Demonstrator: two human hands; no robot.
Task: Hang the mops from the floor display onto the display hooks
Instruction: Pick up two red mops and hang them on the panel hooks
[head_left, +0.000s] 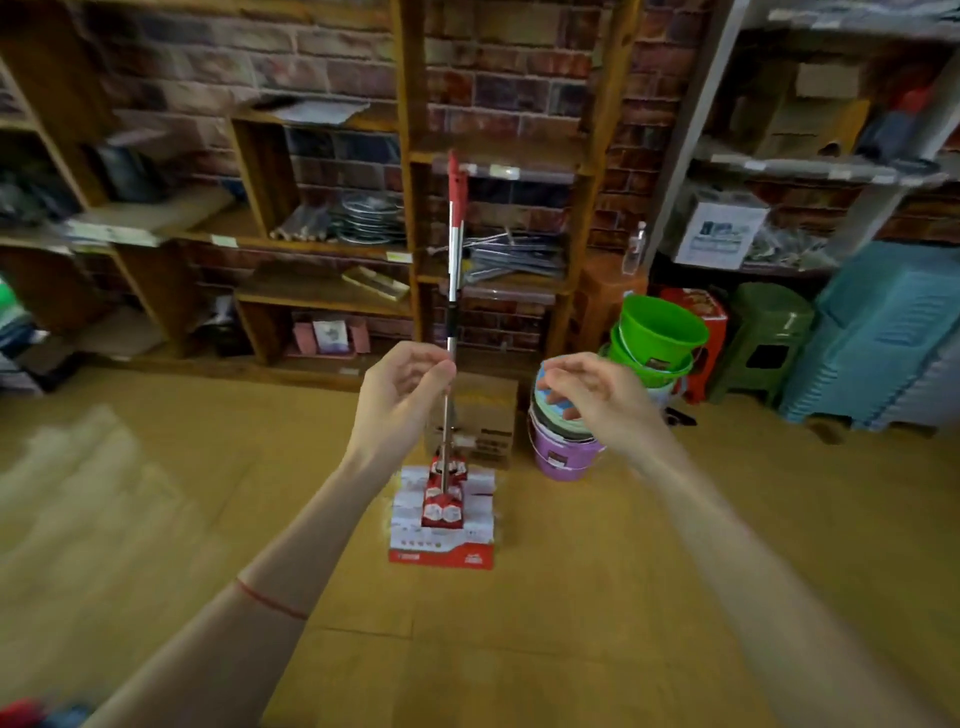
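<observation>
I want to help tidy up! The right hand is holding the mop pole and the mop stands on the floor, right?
Not quite. In the head view the left hand holds the mop pole; the right hand is open and holds nothing. The mop does stand on the floor.

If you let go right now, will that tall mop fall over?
Probably. The mop is tall and thin, standing on a small packaged head, so it looks tippy. Only the left hand pinches its shiny metal pole, which may be slippery. The pole looks stiff, not bendy.
</observation>
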